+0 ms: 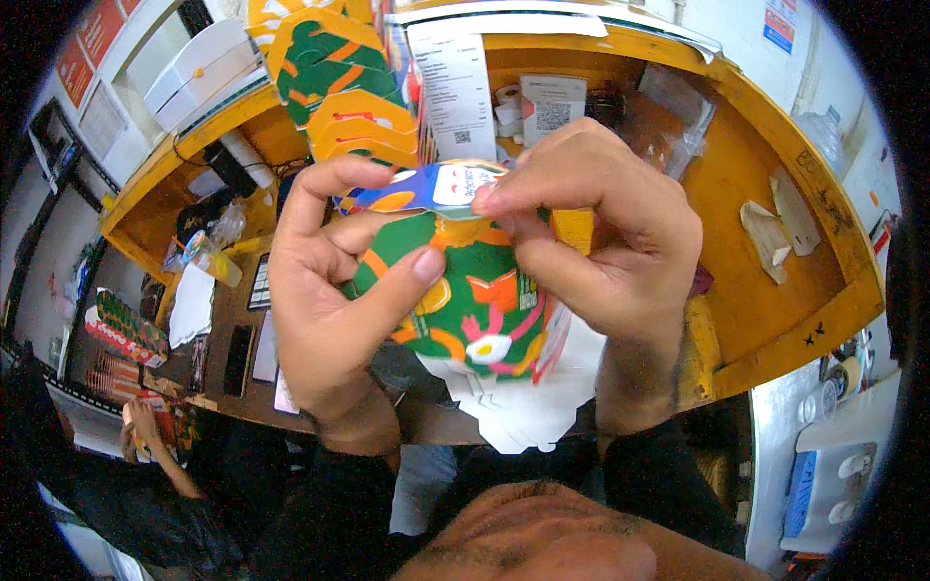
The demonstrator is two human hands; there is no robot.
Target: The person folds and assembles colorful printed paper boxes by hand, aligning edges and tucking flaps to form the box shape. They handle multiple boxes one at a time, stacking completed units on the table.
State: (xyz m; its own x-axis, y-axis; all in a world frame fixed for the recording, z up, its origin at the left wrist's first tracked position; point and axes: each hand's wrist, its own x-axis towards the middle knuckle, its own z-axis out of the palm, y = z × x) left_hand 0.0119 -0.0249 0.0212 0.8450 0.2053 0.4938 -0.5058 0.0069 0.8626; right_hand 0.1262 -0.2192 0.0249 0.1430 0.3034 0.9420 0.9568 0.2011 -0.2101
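Observation:
A green carton point(465, 324) with orange, pink and white printed shapes is held up in front of my chest, over the desk. My left hand point(325, 290) wraps its left side, thumb on the green front panel and fingers at the top. With thumb and forefinger, my right hand point(615, 237) pinches the upper right edge, by a blue top flap point(417, 191) bearing a white label. The far side of the carton is hidden. Below it, flat white card blanks point(523, 412) lie overlapping at the desk's near edge.
Green and orange flattened cartons point(334, 73) are piled beyond my left hand, beside a long paper slip point(453, 92). A yellow wooden shelf unit point(775, 320) curves around the desk. At left are a cup of yellow drink point(223, 266), a black phone point(238, 360) and another person's hand point(143, 426).

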